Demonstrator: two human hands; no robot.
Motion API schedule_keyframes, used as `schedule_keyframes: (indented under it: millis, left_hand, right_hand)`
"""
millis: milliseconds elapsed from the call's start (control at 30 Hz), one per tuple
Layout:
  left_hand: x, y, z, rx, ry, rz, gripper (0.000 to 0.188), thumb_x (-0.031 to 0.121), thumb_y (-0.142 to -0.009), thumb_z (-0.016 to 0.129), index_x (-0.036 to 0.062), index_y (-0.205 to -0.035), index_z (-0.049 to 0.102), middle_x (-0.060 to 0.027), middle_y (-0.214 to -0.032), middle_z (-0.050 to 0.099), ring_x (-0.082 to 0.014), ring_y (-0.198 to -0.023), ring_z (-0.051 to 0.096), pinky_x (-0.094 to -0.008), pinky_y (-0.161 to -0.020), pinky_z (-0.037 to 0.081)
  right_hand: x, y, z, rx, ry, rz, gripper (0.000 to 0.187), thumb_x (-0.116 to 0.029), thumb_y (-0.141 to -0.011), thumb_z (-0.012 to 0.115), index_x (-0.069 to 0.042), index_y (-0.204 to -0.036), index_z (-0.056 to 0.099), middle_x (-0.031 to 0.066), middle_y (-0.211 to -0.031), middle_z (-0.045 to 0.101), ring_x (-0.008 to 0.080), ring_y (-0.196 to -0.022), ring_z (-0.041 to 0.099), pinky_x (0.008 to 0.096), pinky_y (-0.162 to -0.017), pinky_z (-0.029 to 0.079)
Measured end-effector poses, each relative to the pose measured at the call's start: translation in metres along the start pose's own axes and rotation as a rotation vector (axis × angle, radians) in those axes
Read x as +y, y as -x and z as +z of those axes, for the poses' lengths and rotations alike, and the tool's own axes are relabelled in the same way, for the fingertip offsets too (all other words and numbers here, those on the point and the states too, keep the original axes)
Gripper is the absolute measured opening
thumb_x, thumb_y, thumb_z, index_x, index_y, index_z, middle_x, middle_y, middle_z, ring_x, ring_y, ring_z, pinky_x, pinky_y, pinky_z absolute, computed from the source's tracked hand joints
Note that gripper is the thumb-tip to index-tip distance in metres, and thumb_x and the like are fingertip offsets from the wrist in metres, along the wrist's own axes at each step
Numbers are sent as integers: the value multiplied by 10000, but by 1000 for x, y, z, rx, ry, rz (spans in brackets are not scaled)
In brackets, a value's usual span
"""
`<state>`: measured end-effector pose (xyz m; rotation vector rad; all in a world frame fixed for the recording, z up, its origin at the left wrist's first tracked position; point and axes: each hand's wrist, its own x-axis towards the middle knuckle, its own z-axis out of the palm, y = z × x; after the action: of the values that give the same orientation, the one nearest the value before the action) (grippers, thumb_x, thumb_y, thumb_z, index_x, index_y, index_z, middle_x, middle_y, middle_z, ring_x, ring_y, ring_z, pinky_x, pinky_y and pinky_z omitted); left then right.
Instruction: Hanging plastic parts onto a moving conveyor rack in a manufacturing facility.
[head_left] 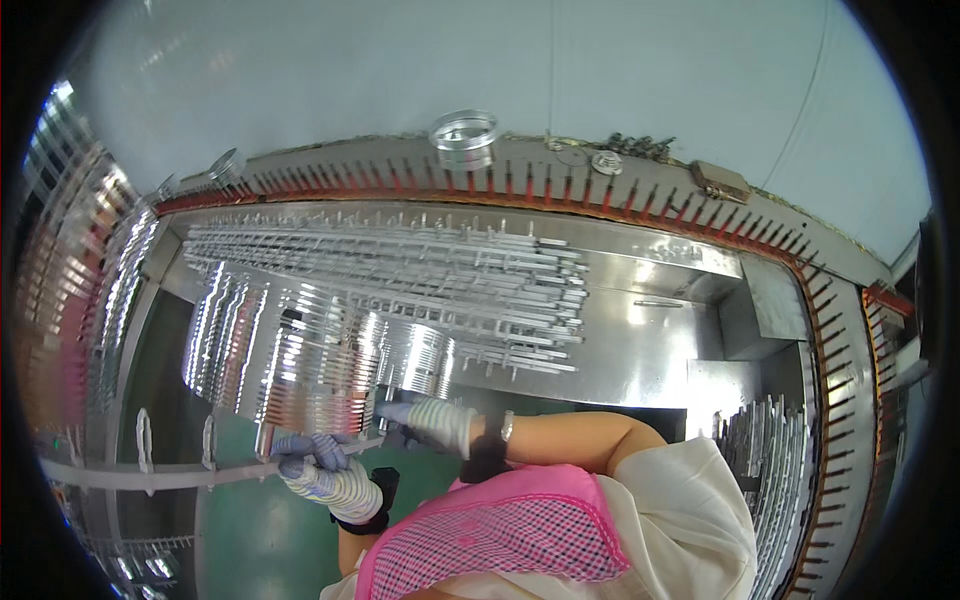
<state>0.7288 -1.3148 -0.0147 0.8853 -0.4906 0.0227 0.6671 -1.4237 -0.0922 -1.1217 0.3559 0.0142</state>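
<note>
A long grey bar (pixel 180 478) with upright pale prongs runs from the far left toward my hands. My left hand (pixel 315 468), in a striped glove with bluish fingers, is closed around the bar near its right end. My right hand (pixel 425 420), gloved alike, is closed at the bar's right tip, its fingers partly hidden. Just beyond both hands stand rows of shiny ring-like metal pieces (pixel 320 350), packed close together. A short metal rod (pixel 384 405) rises beside my right fingers; I cannot tell whether they touch it.
Long silver rods with small prongs (pixel 400 275) are piled on the steel worktop (pixel 640 345). More rods (pixel 765 480) stand bundled at the right. Red-based pegs (pixel 530 185) line the worktop's edge. Clear-looking rings (pixel 465 140) sit on the back ledge. Shiny parts (pixel 95 260) hang at the left.
</note>
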Motion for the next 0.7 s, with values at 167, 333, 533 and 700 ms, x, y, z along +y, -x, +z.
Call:
schedule_keyframes:
  millis: [167, 333, 533, 700]
  left_hand:
    - [-9, 21, 43, 16, -80, 51, 402, 448, -803, 540, 77, -715, 413, 38, -486, 254, -39, -367, 215, -181, -364, 190]
    - [-12, 38, 43, 145, -144, 146, 402, 458, -830, 488, 57, -824, 478, 54, -492, 286, -48, -402, 269, -190, -403, 267]
    - [1, 55, 89, 394, -137, 192, 562, 471, -801, 526, 44, -1155, 433, 53, -561, 333, -45, -427, 279, -168, -440, 362]
    - [-3, 54, 86, 403, -82, 187, 357, 430, -818, 527, 83, -904, 509, 54, -518, 271, -54, -429, 275, -180, -412, 286]
  right_hand:
    - [-9, 23, -26, 192, -4, 185, 407, -455, -813, 506, -63, -756, 599, 46, -650, 574, 126, -544, 483, 254, -519, 393]
    - [-64, 71, -138, 652, -221, -400, 345, -411, -801, 517, -74, -825, 588, 19, -673, 538, 124, -597, 470, 267, -559, 402]
    - [-38, 197, -489, 1019, -499, -774, 243, -319, -845, 502, -93, -905, 567, 9, -817, 532, 107, -680, 448, 271, -621, 396]
    - [-40, 394, -690, 1719, -153, -683, 360, -369, -861, 424, -47, -918, 576, 65, -769, 568, 140, -649, 474, 301, -597, 402]
